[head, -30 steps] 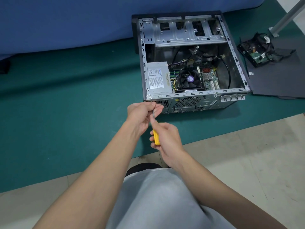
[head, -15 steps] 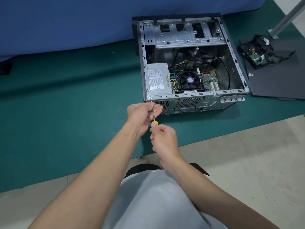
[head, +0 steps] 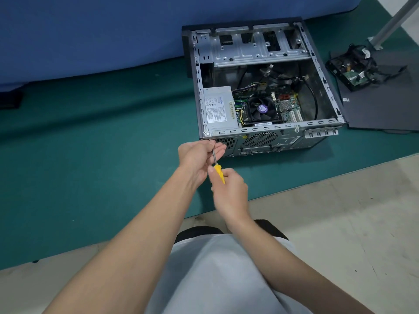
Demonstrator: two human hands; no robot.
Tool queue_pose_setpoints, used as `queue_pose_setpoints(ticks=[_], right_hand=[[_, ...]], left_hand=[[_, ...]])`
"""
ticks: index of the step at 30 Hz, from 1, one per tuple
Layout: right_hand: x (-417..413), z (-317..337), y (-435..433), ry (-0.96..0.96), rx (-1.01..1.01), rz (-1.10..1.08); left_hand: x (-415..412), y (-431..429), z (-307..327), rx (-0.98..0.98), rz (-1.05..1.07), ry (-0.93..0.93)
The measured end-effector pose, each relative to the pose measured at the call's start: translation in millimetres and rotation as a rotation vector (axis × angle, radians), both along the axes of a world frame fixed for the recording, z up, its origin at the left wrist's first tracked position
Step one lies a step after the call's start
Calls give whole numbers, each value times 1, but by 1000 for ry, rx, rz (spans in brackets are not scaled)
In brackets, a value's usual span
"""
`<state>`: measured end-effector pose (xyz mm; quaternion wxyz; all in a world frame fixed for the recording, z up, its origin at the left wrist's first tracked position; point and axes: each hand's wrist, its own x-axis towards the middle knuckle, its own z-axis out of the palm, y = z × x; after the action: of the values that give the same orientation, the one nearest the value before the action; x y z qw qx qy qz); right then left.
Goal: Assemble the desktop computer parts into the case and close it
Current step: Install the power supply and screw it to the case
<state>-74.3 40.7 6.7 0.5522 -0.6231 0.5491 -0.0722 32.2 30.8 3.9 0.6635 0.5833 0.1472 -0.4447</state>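
Case point(head: 272, 129) open | right hand point(head: 230, 191) grips screwdriver point(head: 219, 172) | left hand point(head: 196, 157) holds shaft point(head: 214, 156)

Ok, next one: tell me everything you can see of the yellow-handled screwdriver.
The yellow-handled screwdriver has a thin grey metal shaft and a plastic-looking handle. It tilts up and away from the person, tip at the near left corner of the open grey metal computer case. The right hand grips the handle, hiding most of it; the left hand pinches the shaft near the tip.
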Motion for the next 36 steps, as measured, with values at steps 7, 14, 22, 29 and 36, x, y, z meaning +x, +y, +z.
queue_pose_setpoints(ticks=[7,14,22,29,36], right_hand=[[7,-11,-5,-389,548,-228],[6,4,-5,-509,805,-385],[9,-10,4,132,-221,137],[8,-5,-4,-628,892,-454],[12,-15,14,203,-297,181]], left_hand=[[8,5,-2,-33,-110,19],[8,3,0,-29,-78,35],[10,4,-2,-45,-128,53],[10,4,-3,-53,-85,61],[9,3,-2,-30,-82,43]])
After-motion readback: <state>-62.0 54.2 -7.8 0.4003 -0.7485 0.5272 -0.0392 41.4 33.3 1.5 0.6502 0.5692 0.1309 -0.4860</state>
